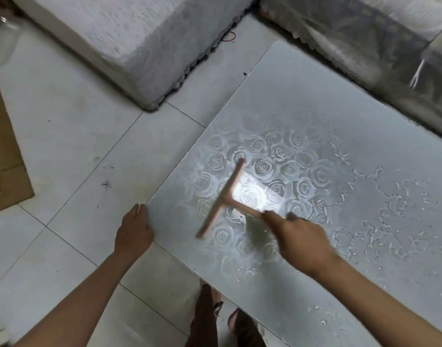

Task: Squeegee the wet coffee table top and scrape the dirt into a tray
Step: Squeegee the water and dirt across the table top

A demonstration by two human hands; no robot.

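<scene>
A pale glass coffee table (302, 101) with a rose pattern fills the right half of the head view. Water puddles and droplets (380, 201) lie across its right side. My right hand (302, 236) grips the handle of a pink T-shaped squeegee (223, 199), whose blade lies on the rose pattern near the table's left corner. My left hand (133, 231) rests with its fingertips on the table's left corner edge. No tray is in view.
A covered sofa block (129, 41) stands at the back left and another covered sofa (365, 38) runs along the back right. Brown cardboard (4, 151) lies on the tiled floor at the left. My legs and sandalled feet (214, 316) stand at the table's near edge.
</scene>
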